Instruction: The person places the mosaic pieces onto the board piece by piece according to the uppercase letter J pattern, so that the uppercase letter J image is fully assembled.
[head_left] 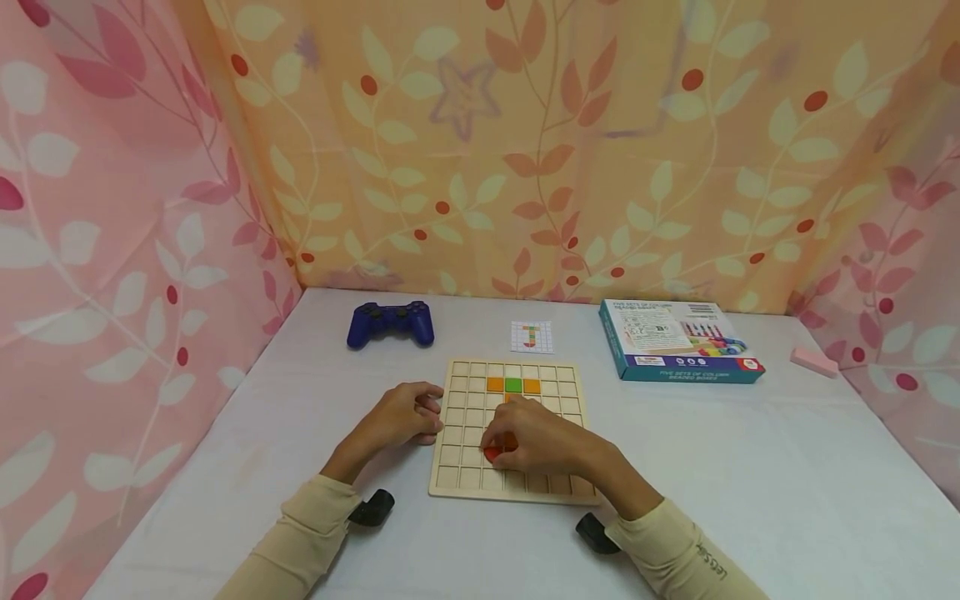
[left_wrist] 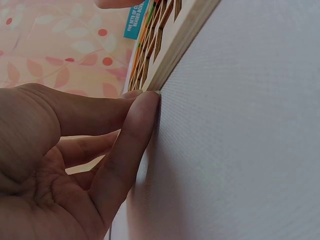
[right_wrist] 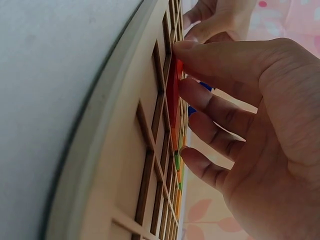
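A square wooden grid board (head_left: 459, 479) lies flat on the table. In its upper rows sit orange tiles (head_left: 532, 386) and a green tile (head_left: 513, 385); more tiles below are partly hidden by my right hand. My left hand (head_left: 401, 414) is at the board's left edge, thumb and fingertip pinching it in the left wrist view. My right hand (head_left: 536, 437) reaches over the board and holds a red tile (head_left: 492, 453) by thumb and fingers, low against the grid. The right wrist view shows red tile (right_wrist: 173, 92) at the fingertips, its full shape hidden.
Behind the board lie a blue game controller (head_left: 390, 324) and a small card with a coloured J-shaped pattern (head_left: 532, 337). A flat boxed set (head_left: 678, 342) stands back right, with a pink block (head_left: 814, 362) beyond it. Patterned curtains (head_left: 480, 150) enclose the table.
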